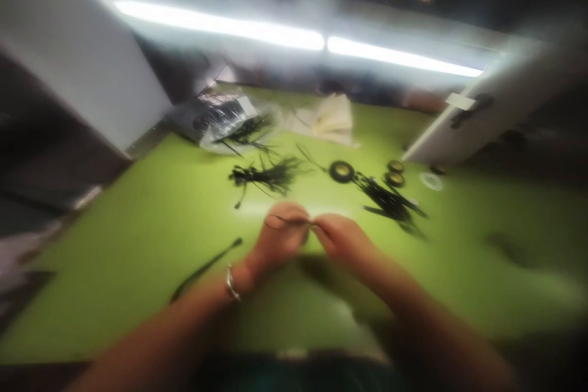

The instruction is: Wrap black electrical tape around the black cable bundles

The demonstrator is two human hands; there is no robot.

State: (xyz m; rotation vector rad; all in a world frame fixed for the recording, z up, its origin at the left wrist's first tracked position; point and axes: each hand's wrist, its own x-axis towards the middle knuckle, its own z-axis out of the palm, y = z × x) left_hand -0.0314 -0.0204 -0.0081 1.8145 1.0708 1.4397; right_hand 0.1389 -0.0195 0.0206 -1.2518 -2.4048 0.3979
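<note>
My left hand and my right hand meet over the middle of the green table. Both are closed, fingertips together, on a thin dark cable that loops over the back of the left hand. Blur hides the exact spot where the fingers pinch it. Left of my left wrist, a black cable with a small connector lies on the table and runs under the forearm. Just beyond the hands rests a bunch of black cables. To the right lies a second bundle of black cables.
A clear plastic bag with black cables sits at the back left, beside pale papers. Rolls of black tape and a white ring lie to the right. White panels flank the green table; a bright tube light hangs behind.
</note>
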